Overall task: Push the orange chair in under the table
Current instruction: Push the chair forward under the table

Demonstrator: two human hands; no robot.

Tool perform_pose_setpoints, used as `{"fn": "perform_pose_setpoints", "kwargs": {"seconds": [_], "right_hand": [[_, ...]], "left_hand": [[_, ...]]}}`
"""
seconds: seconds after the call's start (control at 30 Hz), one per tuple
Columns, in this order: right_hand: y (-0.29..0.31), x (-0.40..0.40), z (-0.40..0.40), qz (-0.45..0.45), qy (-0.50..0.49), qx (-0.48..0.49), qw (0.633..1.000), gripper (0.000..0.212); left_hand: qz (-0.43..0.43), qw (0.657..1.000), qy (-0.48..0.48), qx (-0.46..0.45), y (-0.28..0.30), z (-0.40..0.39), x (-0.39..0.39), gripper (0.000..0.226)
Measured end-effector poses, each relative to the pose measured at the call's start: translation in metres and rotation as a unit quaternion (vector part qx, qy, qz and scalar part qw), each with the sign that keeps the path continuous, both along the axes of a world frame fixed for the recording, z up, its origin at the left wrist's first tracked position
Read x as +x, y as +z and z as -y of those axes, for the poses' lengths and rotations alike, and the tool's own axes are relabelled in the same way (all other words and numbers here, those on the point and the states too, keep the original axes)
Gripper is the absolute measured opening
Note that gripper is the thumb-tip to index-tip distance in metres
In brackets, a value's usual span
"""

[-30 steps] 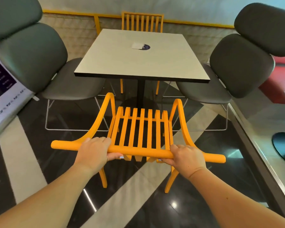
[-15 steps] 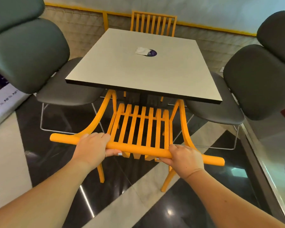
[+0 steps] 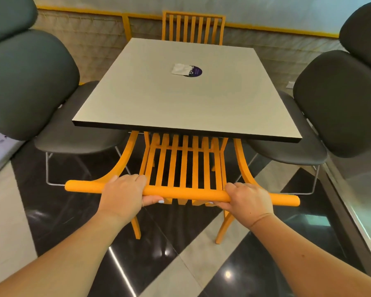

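The orange chair [image 3: 183,168] has a slatted back and a round top rail. It faces the square grey table [image 3: 180,99], and its seat is hidden under the table's near edge. My left hand [image 3: 122,194] grips the top rail left of the slats. My right hand [image 3: 247,200] grips the same rail to the right of them. The chair's two back legs stand on the glossy floor between my forearms.
Dark padded chairs flank the table, one on the left [image 3: 51,116] and one on the right [image 3: 321,116]. A second orange chair [image 3: 193,28] stands at the far side. A white napkin [image 3: 181,68] and a purple sticker lie on the table. A glass barrier [image 3: 351,211] runs along the right.
The orange chair has slid forward, and its seat has gone under the table's near edge. I have moved closer with it. Both hands keep the same hold on the top rail.
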State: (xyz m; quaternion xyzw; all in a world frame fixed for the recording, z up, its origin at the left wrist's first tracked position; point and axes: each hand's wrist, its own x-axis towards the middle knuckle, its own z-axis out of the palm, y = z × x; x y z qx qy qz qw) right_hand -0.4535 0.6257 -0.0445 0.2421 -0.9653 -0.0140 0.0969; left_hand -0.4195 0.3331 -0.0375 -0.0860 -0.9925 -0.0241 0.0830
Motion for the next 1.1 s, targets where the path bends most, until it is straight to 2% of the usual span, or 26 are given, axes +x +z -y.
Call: {"fn": "perform_pose_setpoints", "kwargs": {"seconds": [0.2, 0.3, 0.37, 0.43, 0.53, 0.63, 0.77, 1.1], "right_hand": [[0.001, 0.007, 0.006, -0.005, -0.006, -0.004, 1.000, 0.049], [0.005, 0.007, 0.002, 0.009, -0.028, -0.038, 0.999, 0.056], [0.009, 0.008, -0.010, -0.005, -0.103, -0.094, 0.990, 0.061], [0.013, 0.006, -0.026, -0.017, -0.221, -0.116, 0.968, 0.059], [0.011, 0.001, -0.037, 0.046, -0.377, -0.099, 0.920, 0.043], [0.012, -0.007, -0.030, 0.115, -0.455, -0.056, 0.881, 0.045], [0.013, -0.007, -0.022, 0.150, -0.465, -0.049, 0.871, 0.050], [0.019, 0.012, -0.007, 0.090, -0.436, -0.092, 0.891, 0.046]], "left_hand": [[0.003, 1.000, -0.007, 0.021, 0.001, 0.007, 0.004, 0.059], [0.006, 0.995, 0.009, 0.104, 0.005, 0.011, 0.007, 0.053], [-0.030, 0.987, 0.085, 0.133, 0.009, 0.024, 0.008, 0.044], [-0.037, 0.974, 0.194, 0.114, 0.012, 0.045, 0.009, 0.042], [0.036, 0.942, 0.309, 0.127, 0.013, 0.068, 0.008, 0.034], [0.132, 0.909, 0.367, 0.148, 0.016, 0.074, 0.000, 0.038], [0.170, 0.905, 0.360, 0.147, 0.019, 0.082, -0.003, 0.035], [0.131, 0.899, 0.387, 0.157, 0.021, 0.091, 0.001, 0.035]]}}
